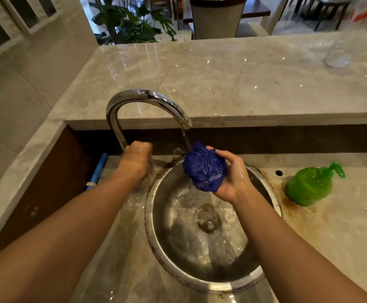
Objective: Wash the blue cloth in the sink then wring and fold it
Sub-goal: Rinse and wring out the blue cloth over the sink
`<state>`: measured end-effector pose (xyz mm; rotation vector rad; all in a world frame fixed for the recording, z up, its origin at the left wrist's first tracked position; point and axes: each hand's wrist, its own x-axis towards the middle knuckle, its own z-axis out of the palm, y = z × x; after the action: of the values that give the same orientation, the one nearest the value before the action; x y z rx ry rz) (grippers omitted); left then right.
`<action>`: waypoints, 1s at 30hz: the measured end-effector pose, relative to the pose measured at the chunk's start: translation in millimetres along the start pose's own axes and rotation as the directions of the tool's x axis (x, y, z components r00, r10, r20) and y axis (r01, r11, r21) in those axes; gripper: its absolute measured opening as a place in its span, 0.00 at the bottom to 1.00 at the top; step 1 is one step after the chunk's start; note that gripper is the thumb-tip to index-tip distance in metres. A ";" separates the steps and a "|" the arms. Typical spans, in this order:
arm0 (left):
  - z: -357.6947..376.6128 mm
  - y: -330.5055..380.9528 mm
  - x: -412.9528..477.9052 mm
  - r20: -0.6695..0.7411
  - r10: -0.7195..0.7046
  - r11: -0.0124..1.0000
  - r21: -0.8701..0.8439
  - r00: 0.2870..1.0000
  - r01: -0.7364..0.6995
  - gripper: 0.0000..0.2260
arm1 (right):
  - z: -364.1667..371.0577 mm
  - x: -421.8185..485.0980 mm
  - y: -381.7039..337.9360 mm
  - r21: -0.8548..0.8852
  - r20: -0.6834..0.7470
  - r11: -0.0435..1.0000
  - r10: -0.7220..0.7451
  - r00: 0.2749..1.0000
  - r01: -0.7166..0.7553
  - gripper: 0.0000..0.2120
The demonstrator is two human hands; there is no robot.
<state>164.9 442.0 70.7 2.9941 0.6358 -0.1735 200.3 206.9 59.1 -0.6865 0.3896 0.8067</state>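
The blue cloth (204, 167) is wet and bunched into a ball, held over the round steel sink (163, 254). My right hand (232, 178) grips it from the right and below. A thin stream of water runs from the curved chrome faucet (143, 99) onto the top of the cloth. My left hand (135, 158) is at the faucet's base, left of the sink, with its fingers curled round what seems to be the tap handle, which the hand hides.
A green soap pump bottle (309, 186) stands on the stained counter right of the sink. A raised marble ledge (222, 79) runs behind the faucet, with a clear plastic bottle (342, 49) at its far right. A blue pipe (98, 169) lies at the left wall.
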 end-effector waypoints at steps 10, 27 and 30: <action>-13.9 59.4 -24.9 -0.069 -0.073 0.881 -0.473 0.995 0.031 0.20 | 22.0 -15.8 -6.6 -0.102 0.066 0.992 -0.070 0.995 0.077 0.13; -60.3 140.7 -87.7 0.692 0.143 0.084 -0.720 0.707 0.688 0.33 | 56.1 -51.4 -28.6 -0.762 0.223 0.405 -0.568 0.792 0.505 0.09; -53.4 161.9 -95.7 0.525 -0.080 0.212 -0.822 0.847 0.529 0.31 | 50.1 -48.5 -21.9 -0.597 0.036 0.636 -0.587 0.809 0.488 0.09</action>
<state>149.3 261.4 143.9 1.5126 0.8678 -0.2543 189.3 205.2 131.3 -1.3854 0.0458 0.2661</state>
